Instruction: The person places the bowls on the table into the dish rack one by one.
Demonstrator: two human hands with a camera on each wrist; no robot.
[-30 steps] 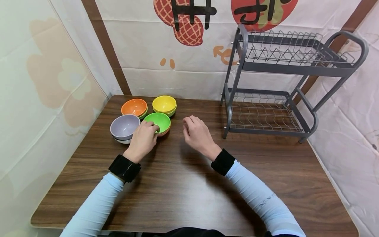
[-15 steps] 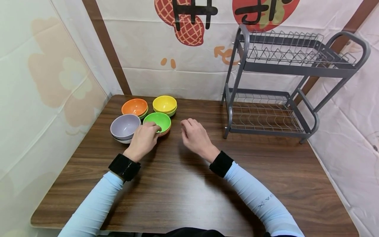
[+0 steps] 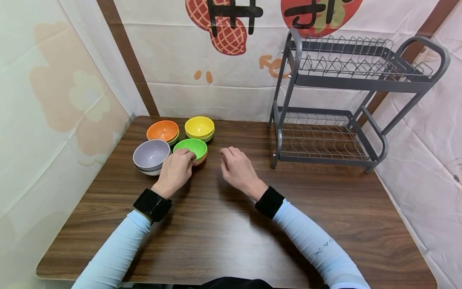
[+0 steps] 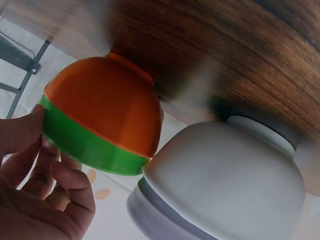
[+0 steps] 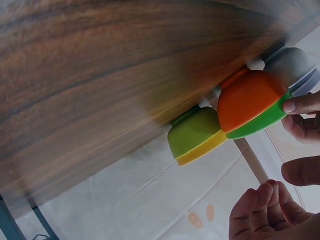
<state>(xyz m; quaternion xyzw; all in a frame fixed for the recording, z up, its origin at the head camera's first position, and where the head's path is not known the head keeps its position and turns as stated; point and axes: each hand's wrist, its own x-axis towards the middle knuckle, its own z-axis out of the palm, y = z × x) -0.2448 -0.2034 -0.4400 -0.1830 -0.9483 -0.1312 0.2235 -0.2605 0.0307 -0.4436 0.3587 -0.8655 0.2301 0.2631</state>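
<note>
My left hand (image 3: 176, 170) pinches the near rim of a green bowl (image 3: 195, 147), thumb on the outside and fingers over the edge. That bowl sits nested in an orange bowl (image 4: 107, 102), which stands on the table. Just left of the hand, a lavender bowl (image 3: 151, 154) is stacked in a white bowl (image 4: 235, 175). Behind these stand an orange bowl (image 3: 162, 131) in a green one and a yellow bowl (image 3: 199, 127) in a light green bowl (image 5: 195, 132). My right hand (image 3: 239, 170) hovers right of the green bowl, fingers loosely bent, holding nothing.
A grey two-tier wire dish rack (image 3: 332, 120) stands at the back right of the wooden table (image 3: 223, 237). Printed cloth walls (image 3: 173, 52) enclose the back and both sides.
My right hand has drifted slightly left and toward the body. The left hand keeps its hold on the green bowl, and the bowls stay in place.
</note>
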